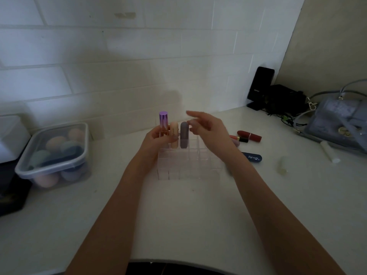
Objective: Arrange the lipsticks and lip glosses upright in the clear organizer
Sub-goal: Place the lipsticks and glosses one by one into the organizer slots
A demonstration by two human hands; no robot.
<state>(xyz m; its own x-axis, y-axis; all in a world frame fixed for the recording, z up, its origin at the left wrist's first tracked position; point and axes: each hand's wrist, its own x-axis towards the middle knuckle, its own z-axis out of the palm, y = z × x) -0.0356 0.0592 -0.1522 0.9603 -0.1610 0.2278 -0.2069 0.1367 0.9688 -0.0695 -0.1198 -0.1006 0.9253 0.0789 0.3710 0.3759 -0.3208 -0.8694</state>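
Clear gridded organizer on a smooth white counter — left hand grasps its corner; right hand loose, fingers spread, beside the matte grey tube.

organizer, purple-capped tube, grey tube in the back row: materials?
Organizer: clear hard plastic, probably acrylic; the counter shows through its cell walls.
Purple-capped tube: glossy, metallic-looking cap with bright streaks, likely foil-finished plastic; the body looks translucent.
Grey tube: matte, opaque, no highlights; probably soft-touch plastic, though dim light leaves that open.
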